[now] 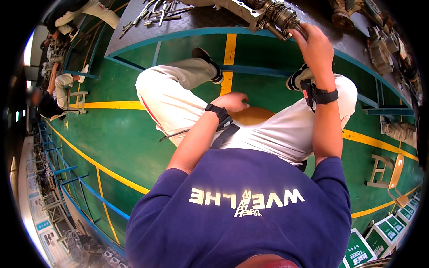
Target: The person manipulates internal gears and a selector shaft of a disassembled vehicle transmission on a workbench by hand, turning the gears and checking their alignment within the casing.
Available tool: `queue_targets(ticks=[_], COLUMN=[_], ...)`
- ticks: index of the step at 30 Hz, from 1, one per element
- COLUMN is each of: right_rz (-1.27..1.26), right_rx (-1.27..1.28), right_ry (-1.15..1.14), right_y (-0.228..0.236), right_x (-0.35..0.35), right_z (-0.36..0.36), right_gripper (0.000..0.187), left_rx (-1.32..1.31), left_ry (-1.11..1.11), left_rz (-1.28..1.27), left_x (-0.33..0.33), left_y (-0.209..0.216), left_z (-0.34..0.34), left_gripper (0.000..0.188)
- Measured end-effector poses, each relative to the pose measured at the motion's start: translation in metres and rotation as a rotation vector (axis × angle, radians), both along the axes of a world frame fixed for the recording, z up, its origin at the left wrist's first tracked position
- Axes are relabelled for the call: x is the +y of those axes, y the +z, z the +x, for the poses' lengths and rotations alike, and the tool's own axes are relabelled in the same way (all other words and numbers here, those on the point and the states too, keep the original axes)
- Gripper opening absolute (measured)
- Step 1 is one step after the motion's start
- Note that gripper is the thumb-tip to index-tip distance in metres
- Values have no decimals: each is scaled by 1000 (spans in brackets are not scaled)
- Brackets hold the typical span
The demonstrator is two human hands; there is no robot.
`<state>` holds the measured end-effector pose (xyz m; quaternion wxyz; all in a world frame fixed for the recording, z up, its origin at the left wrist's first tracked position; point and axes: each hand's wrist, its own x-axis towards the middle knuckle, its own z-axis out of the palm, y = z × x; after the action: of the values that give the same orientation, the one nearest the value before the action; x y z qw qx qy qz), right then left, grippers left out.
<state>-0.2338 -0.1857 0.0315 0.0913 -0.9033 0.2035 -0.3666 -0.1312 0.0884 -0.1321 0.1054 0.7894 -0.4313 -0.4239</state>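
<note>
At the workbench's near edge, my right hand [316,50] is closed in a pinch on the splined end of a gear shaft [285,18]. The shaft carries several metal gears and sits in a grey gearbox housing [239,10]. Beside it a thinner shaft [276,31] sticks out toward me. My left hand [233,102] rests on my left thigh, with its fingers loosely bent, a gap by the thumb and nothing visible in it. Dark bands with small devices are on both wrists.
Wrenches and other hand tools [156,12] lie on the metal-topped workbench [196,20] at left. Greasy machine parts [382,49] stand at right. A wooden stool [393,172] and white-green boxes [380,236] are on the right. Other people [51,100] sit or bend at far left.
</note>
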Motion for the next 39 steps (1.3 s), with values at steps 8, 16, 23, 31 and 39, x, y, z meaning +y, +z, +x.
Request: queue_targets(ticks=[8,16,23,31,39], right_rz=[-17,9,75,175,155], right_rx=[-1,-6,100,95,67], right_ry=[-37,-22,-69,-17,-17], right_y=[-4,-1,-3,6,2], right_x=[-18,-14,-12,-14,-15], right_z=[17,18,10,10,9], right_gripper=[44,46,45,47,47], left_rx=[-5,12,-6,-11,-7], left_ry=[32,26,23,42,53], left_rz=[20,28,15,25,16], left_x=[4,3,2,3,3], left_y=[3,2,1,1,0], left_z=[1,4,2,2,2], left_gripper=[46,46,47,47,45])
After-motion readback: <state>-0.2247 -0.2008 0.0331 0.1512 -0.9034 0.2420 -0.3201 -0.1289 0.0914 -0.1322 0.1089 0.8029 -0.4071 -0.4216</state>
